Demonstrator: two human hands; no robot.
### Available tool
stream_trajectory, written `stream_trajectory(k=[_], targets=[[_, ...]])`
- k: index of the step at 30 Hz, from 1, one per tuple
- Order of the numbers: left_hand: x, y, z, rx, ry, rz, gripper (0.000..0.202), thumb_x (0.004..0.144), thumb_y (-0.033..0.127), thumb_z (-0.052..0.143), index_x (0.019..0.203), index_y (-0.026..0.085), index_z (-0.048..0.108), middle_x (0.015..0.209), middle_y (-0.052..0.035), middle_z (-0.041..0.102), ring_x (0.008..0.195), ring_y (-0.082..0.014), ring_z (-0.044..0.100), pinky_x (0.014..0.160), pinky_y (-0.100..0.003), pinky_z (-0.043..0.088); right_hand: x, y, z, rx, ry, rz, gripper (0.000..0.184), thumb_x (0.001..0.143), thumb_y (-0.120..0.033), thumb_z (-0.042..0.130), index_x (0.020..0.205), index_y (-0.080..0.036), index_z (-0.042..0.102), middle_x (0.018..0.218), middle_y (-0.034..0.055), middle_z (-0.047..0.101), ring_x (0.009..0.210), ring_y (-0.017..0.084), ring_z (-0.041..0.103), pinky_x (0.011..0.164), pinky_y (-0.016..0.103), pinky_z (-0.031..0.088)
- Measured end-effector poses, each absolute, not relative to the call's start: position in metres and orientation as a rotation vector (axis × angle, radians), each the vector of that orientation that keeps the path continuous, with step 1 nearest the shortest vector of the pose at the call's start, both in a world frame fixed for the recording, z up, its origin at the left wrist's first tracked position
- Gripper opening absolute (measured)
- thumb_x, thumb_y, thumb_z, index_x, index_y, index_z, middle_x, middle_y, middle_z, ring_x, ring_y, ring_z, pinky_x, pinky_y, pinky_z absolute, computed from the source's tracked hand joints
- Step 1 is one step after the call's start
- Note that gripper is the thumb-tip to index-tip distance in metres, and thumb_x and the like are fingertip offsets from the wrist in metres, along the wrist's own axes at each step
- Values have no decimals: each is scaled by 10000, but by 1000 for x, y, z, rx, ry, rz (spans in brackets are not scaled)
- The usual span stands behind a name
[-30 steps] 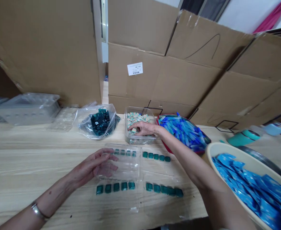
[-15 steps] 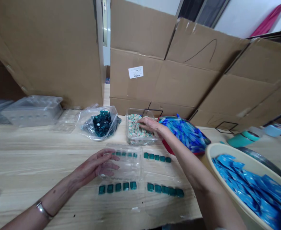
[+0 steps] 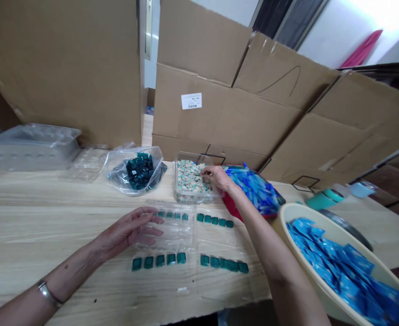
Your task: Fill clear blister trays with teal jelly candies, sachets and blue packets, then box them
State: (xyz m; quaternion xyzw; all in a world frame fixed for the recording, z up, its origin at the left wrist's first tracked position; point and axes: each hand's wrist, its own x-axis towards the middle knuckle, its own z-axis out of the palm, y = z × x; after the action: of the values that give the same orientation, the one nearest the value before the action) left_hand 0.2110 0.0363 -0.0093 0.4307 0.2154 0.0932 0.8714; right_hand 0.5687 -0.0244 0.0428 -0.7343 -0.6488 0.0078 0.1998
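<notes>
My left hand lies flat with fingers spread on the left edge of a clear plastic blister tray on the wooden table. Rows of small teal squares sit in the tray's pockets, with more in the neighbouring tray. My right hand reaches into a clear tub of small pale pieces, fingers curled and pinching among them; what they hold is too small to name.
A plastic bag of dark teal squares lies left of the tub. A red tray of blue packets and a cream bowl of blue packets stand at the right. Cardboard boxes wall the back. Stacked clear trays sit far left.
My right hand has shifted from the tub's front left to its right side, fingers curling into the pieces. The left hand stays on the tray.
</notes>
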Motion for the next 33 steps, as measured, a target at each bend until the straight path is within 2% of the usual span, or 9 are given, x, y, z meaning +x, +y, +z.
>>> stream_trajectory(k=[4, 8, 11, 15, 23, 29, 33], targets=[[211, 35, -9, 889, 451, 206, 273, 814, 297, 636, 1071, 220, 589, 1115, -82, 640, 905, -231, 664, 739, -367, 529, 568, -19, 43, -1957, -1794, -2, 138, 793, -163, 582, 834, -143, 712, 783, 49, 690, 705, 149, 609, 674, 237, 441], [211, 34, -4, 896, 459, 209, 292, 796, 305, 656, 1068, 214, 599, 1096, -81, 648, 893, -233, 666, 736, -367, 526, 557, -7, 40, -1808, -2124, 169, 188, 759, -257, 677, 915, -158, 710, 930, 70, 680, 859, 170, 603, 806, 272, 442], [211, 34, -3, 893, 460, 211, 298, 787, 313, 664, 1064, 220, 607, 1096, -80, 648, 898, -243, 666, 739, -381, 526, 542, 1, 40, -1851, -2306, 113, 253, 785, -313, 662, 981, -158, 702, 973, 91, 669, 944, 197, 581, 886, 303, 403], [211, 35, -5, 889, 451, 210, 329, 767, 330, 680, 1073, 231, 609, 1114, -83, 643, 902, -254, 667, 720, -377, 529, 528, 7, 40, -2003, -2339, 35, 219, 837, -305, 593, 923, -142, 712, 961, 121, 668, 929, 206, 572, 839, 287, 398], [210, 36, -6, 886, 436, 211, 348, 762, 336, 685, 1079, 216, 605, 1112, -91, 644, 898, -249, 667, 725, -368, 526, 539, 8, 36, -1983, -2219, 150, 201, 867, -246, 528, 852, -160, 709, 785, 61, 695, 723, 147, 578, 695, 238, 396], [210, 36, -6, 890, 433, 204, 321, 782, 326, 668, 1074, 214, 597, 1093, -83, 654, 893, -241, 671, 729, -369, 527, 543, 12, 31, -2011, -2187, 58, 207, 864, -255, 535, 837, -155, 714, 843, 97, 710, 807, 171, 606, 745, 244, 416], [210, 36, -6, 895, 430, 202, 312, 796, 317, 653, 1081, 210, 589, 1112, -89, 651, 900, -242, 672, 726, -364, 528, 545, 15, 28, -1980, -2188, 71, 191, 850, -283, 572, 901, -175, 720, 903, 99, 720, 872, 189, 622, 785, 255, 437]])
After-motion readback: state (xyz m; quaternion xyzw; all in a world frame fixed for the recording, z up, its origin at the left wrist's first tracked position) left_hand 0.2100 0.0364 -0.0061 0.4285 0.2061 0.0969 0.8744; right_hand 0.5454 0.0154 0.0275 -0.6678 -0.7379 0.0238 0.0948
